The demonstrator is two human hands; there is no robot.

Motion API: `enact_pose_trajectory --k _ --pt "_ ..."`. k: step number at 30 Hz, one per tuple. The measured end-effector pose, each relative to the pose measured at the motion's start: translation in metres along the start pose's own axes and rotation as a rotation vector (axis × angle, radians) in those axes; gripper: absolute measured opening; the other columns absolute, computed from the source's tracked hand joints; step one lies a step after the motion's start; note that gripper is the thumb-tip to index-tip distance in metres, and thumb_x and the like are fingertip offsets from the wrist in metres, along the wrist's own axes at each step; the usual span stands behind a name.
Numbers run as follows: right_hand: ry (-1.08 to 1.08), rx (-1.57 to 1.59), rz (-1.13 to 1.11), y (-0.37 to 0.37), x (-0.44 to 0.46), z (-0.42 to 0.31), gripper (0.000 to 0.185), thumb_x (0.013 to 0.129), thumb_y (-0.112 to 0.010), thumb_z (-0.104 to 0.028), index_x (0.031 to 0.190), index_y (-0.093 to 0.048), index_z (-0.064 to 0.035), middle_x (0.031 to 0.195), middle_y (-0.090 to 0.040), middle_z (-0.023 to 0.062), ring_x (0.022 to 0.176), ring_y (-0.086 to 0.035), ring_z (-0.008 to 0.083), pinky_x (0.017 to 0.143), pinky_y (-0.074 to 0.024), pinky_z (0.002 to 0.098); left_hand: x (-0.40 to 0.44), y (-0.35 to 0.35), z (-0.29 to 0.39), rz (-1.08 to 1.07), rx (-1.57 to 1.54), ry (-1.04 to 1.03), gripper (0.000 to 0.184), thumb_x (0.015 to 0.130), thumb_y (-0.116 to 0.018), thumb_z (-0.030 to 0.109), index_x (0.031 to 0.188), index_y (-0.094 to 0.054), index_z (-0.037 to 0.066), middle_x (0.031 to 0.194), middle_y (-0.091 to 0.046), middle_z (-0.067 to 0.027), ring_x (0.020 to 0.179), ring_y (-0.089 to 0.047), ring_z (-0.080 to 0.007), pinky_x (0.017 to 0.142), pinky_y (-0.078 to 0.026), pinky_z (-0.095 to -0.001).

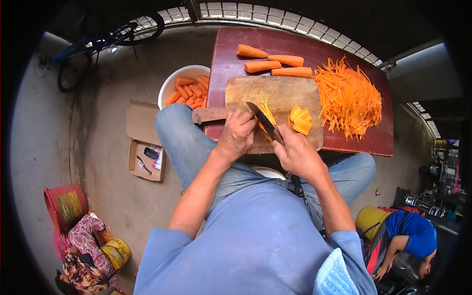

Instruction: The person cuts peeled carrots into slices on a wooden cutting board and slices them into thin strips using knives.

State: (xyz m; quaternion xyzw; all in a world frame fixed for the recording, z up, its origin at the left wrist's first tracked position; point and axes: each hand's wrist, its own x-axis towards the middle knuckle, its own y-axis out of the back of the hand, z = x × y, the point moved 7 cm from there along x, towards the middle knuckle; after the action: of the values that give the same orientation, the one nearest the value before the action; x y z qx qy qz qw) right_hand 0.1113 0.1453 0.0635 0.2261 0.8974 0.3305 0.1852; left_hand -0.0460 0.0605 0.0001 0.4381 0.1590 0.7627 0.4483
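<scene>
My right hand is wrapped round the handle of a kitchen knife, whose dark blade slants up and left over the wooden cutting board. My left hand is closed beside the blade, its curled fingers pressing carrot slices against the board; only a sliver of orange shows there. Thin carrot strips lie on the far side of the blade. A fanned stack of carrot slices rests at the board's right side. The board's handle juts out left, past my left hand.
Several peeled carrots and a heap of shredded carrot lie on the red table. A white bucket holds more carrots. On the floor are a cardboard box and a bicycle. Two people are nearby, low left and right.
</scene>
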Motion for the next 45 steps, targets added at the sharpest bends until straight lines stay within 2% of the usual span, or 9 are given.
enact_pose_trajectory --k 2,8,14,18,24,28,31,36,45 --pt "-0.004 -0.006 -0.013 -0.003 0.000 0.001 0.026 0.103 -0.067 -0.013 0.120 -0.057 0.0025 0.095 -0.073 0.0359 0.098 -0.072 0.0580 0.087 -0.0557 0.0645 0.000 -0.002 0.000 -0.001 0.000 -0.002 0.027 0.078 -0.072 -0.004 0.103 -0.080 0.001 0.102 -0.070 -0.0088 0.100 -0.065 -0.0320 0.087 -0.049 -0.0451" --pt "0.000 -0.066 -0.014 -0.014 0.008 0.001 0.021 0.104 -0.067 -0.013 0.115 -0.056 0.0016 0.098 -0.070 0.0290 0.098 -0.068 0.0554 0.087 -0.0543 0.0585 0.002 0.001 -0.001 -0.038 0.015 0.020 0.024 0.080 -0.073 -0.005 0.102 -0.080 0.001 0.101 -0.069 -0.0097 0.100 -0.065 -0.0323 0.087 -0.049 -0.0445" --pt "-0.046 0.207 0.039 0.006 0.001 0.018 0.020 0.105 -0.069 -0.014 0.114 -0.062 0.0029 0.090 -0.068 0.0220 0.084 -0.069 0.0405 0.079 -0.0552 0.0475 -0.001 0.002 -0.006 0.045 -0.086 0.055 0.020 0.085 -0.079 -0.004 0.105 -0.080 0.000 0.108 -0.076 -0.0125 0.103 -0.069 -0.0343 0.092 -0.053 -0.0454" --pt "-0.120 0.432 0.091 0.018 -0.006 0.031 0.022 0.108 -0.068 -0.015 0.122 -0.066 0.0026 0.086 -0.059 0.0092 0.081 -0.057 0.0196 0.077 -0.0512 0.0399 0.003 0.002 -0.009 0.019 -0.125 0.142 0.024 0.086 -0.082 -0.003 0.110 -0.081 -0.001 0.110 -0.077 -0.0149 0.105 -0.070 -0.0362 0.094 -0.055 -0.0460" --pt "-0.300 0.559 0.081 0.019 -0.016 0.059 0.019 0.109 -0.068 -0.016 0.111 -0.064 0.0027 0.081 -0.059 0.0073 0.072 -0.055 0.0177 0.069 -0.0493 0.0372 0.005 0.006 -0.008 0.008 -0.163 0.173 0.040 0.085 -0.085 -0.001 0.124 -0.078 -0.002 0.110 -0.076 -0.0187 0.106 -0.070 -0.0399 0.095 -0.056 -0.0454" --pt "-0.219 0.560 0.148 0.021 -0.020 0.065 0.018 0.110 -0.067 -0.016 0.106 -0.063 0.0009 0.075 -0.057 0.0015 0.059 -0.053 0.0106 0.056 -0.0455 0.0330 0.004 0.000 -0.002 -0.102 -0.168 0.273 0.050 0.086 -0.085 -0.001 0.135 -0.073 -0.003 0.119 -0.073 -0.0208 0.108 -0.070 -0.0404 0.093 -0.057 -0.0458" --pt "-0.277 0.689 0.123 0.020 -0.024 0.070 0.016 0.111 -0.067 -0.015 0.105 -0.063 -0.0009 0.074 -0.058 -0.0007 0.053 -0.053 0.0074 0.050 -0.0438 0.0301 0.006 -0.002 0.003 -0.120 -0.153 0.289 0.050 0.091 -0.085 -0.002 0.139 -0.071 -0.005 0.128 -0.070 -0.0197 0.100 -0.075 -0.0290 0.086 -0.062 -0.0381" --pt "-0.283 0.839 0.034 0.004 -0.024 0.097 0.013 0.110 -0.066 -0.015 0.104 -0.062 -0.0041 0.079 -0.061 -0.0006 0.049 -0.056 0.0071 0.043 -0.0415 0.0248 0.009 -0.003 0.007 -0.162 -0.156 0.318 0.052 0.092 -0.084 -0.001 0.142 -0.071 -0.004 0.135 -0.066 -0.0215 0.103 -0.075 -0.0321 0.090 -0.063 -0.0387" --pt "-0.335 1.060 -0.104 -0.023 -0.019 0.095 0.018 0.111 -0.066 -0.021 0.106 -0.062 -0.0044 0.081 -0.061 0.0007 0.050 -0.056 0.0079 0.044 -0.0427 0.0239 0.013 -0.004 0.009 -0.177 -0.077 0.243 0.056 0.088 -0.079 -0.007 0.143 -0.071 -0.001 0.136 -0.065 -0.0230 0.118 -0.072 -0.0383 0.098 -0.060 -0.0428"
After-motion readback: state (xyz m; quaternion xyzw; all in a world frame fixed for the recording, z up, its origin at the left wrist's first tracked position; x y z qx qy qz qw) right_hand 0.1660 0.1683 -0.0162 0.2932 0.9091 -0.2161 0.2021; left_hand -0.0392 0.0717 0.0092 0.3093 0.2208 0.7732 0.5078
